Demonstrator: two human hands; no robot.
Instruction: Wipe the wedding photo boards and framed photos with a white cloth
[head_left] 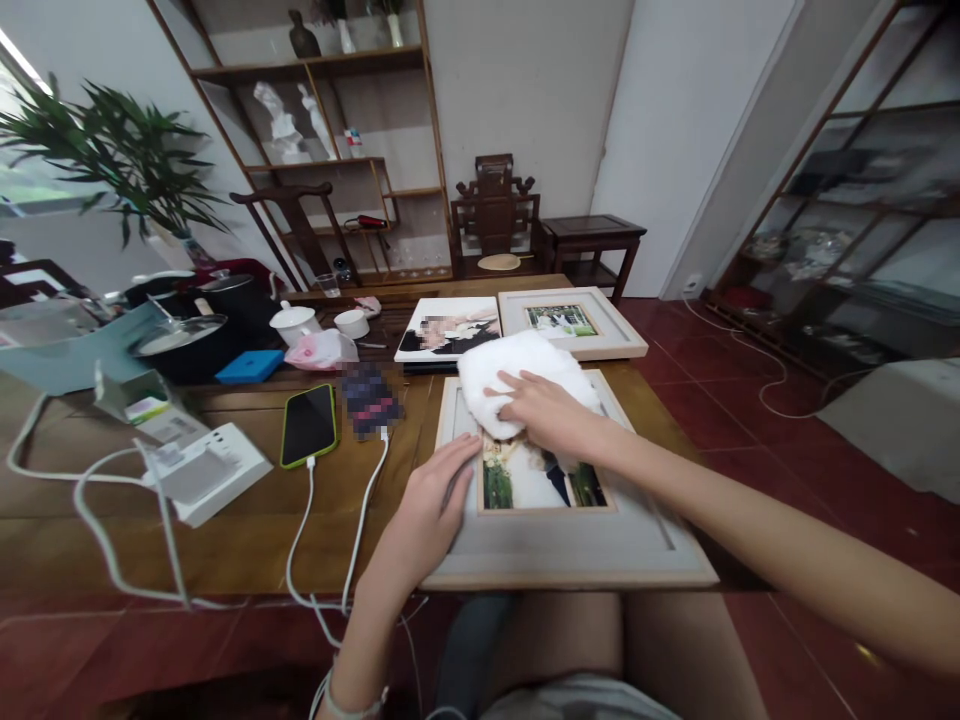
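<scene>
A picture frame (555,560) with a pale wooden border and a wide light mat lies flat at the table's front edge. The photo (496,485) inside it is partly covered. My right hand (536,410) presses a fluffy white cloth (517,360) onto the upper part of the frame, its fingers bent into the pile. Along the left border rests my left hand (439,500), fingers stretched out and holding nothing. Behind the cloth lie a second framed photo (626,340) and a photo panel (412,318) showing a person in dark clothes.
Left of the frame, a phone (309,425) and a blurred-out device (369,400) have white cables (364,510) running over the table edge. An opened white box (217,475), a blue box (251,366), black pots (180,335) and a lidded white bowl (294,322) stand farther left.
</scene>
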